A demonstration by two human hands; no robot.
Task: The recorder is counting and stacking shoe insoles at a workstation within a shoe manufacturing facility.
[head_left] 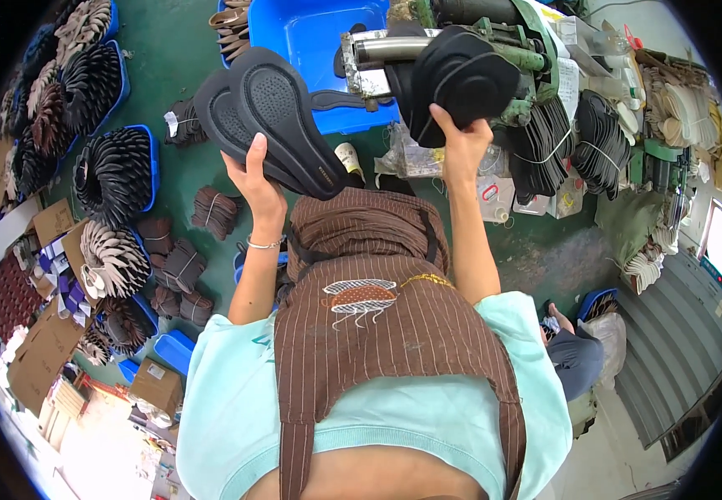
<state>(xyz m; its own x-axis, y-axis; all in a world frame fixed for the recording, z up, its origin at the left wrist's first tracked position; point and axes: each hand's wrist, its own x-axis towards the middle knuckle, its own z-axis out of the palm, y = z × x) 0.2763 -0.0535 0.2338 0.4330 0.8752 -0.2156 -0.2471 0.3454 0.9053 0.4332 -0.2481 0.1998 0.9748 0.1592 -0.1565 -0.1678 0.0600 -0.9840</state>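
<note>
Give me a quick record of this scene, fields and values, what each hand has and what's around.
left hand: left hand holds a pair of black insoles, raised
right hand: right hand holds a stack of black insoles, close to the green machine
behind hands: blue tray
floor left: blue bins of stacked insoles, tied bundles, cardboard boxes
right side: hanging bundles of dark insoles
clothing: brown striped apron

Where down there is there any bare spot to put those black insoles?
The blue bin by the machine shows bare bottom. Green floor lies open between that bin and the left-hand trays of stacked insoles. The right side, around the hanging insole bundles, is crowded.
</note>
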